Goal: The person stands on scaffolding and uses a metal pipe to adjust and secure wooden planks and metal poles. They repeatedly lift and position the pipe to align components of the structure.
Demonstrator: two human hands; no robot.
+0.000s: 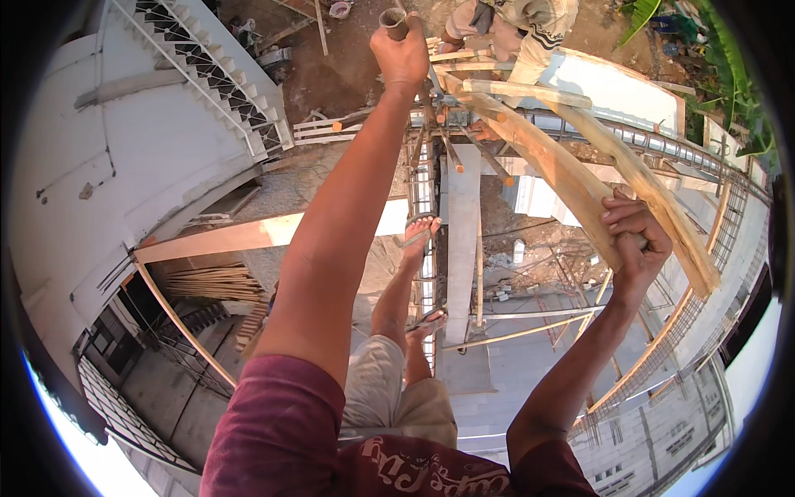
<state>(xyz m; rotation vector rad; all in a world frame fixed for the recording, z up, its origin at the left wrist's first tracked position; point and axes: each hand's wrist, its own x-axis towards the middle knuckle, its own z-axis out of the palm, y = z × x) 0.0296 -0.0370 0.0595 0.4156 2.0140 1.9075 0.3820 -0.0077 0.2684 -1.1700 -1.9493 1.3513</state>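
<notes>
The left hand [403, 56] has its grip wrapped round a grey pipe end [392, 20], beyond the plank. The right hand [633, 240] clamps the curved wooden plank [553, 161]; steadying both grips before shifting weight seems wise.

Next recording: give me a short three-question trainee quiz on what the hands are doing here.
1. True or false: the left hand grips the top of a round brownish pole.
2. What does the right hand hold? A) long pale wooden plank B) white staircase railing C) steel rebar cage
3. The person's sandalled feet rest on a narrow ____ beam of steel rebar.

Key: 1 true; 2 A; 3 caged.
</notes>
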